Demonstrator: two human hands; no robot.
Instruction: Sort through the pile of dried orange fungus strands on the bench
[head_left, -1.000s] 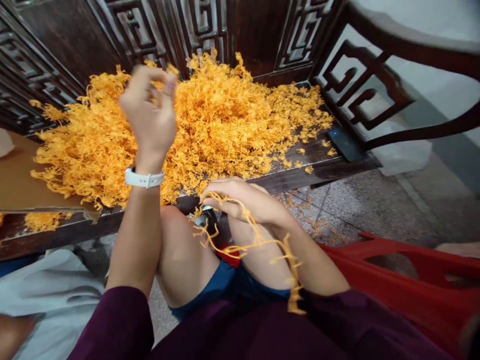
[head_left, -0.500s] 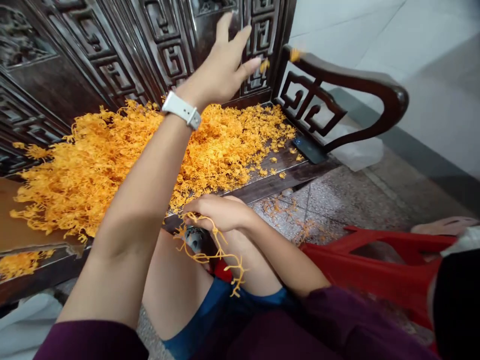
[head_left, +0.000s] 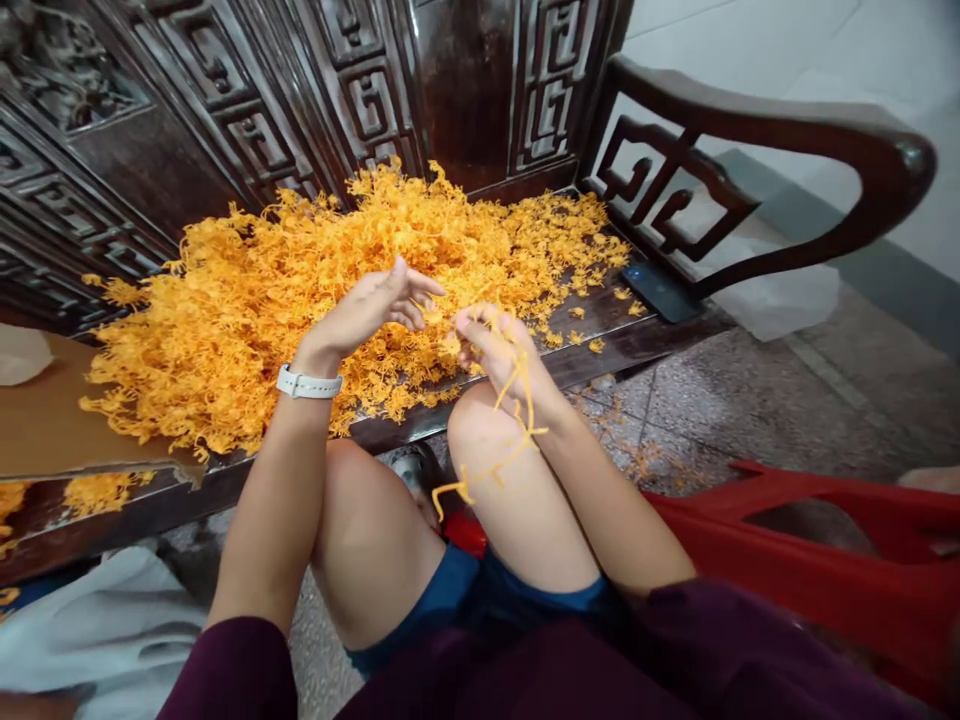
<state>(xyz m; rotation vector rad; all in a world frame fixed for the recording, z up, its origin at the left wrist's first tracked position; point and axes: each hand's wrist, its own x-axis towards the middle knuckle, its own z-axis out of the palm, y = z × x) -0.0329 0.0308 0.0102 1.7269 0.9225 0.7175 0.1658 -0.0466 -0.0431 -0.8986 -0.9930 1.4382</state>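
My left hand (head_left: 375, 305), with a pale watch (head_left: 309, 384) on its wrist, is over the front of a heap of small orange plastic pieces (head_left: 262, 300). Its fingers are apart and I see nothing in them. Just to its right, above my knee, my right hand (head_left: 499, 345) is closed around a thin, branching orange plastic strand (head_left: 525, 400). The strand dangles from the fingers down over my thigh. The small pieces look many-legged, and they lie loose on a dark wooden bench (head_left: 405, 428).
A dark phone (head_left: 660, 292) lies on the bench beside the curved armrest (head_left: 787, 115). Cardboard (head_left: 90, 425) stands at the left of the heap. A red plastic stool (head_left: 810, 540) is at my right. Orange scraps (head_left: 652, 462) litter the tiled floor.
My left hand has come down from high near the bench back, where orange pieces were in the air, to beside my right hand. My right hand has risen, still holding the strand.
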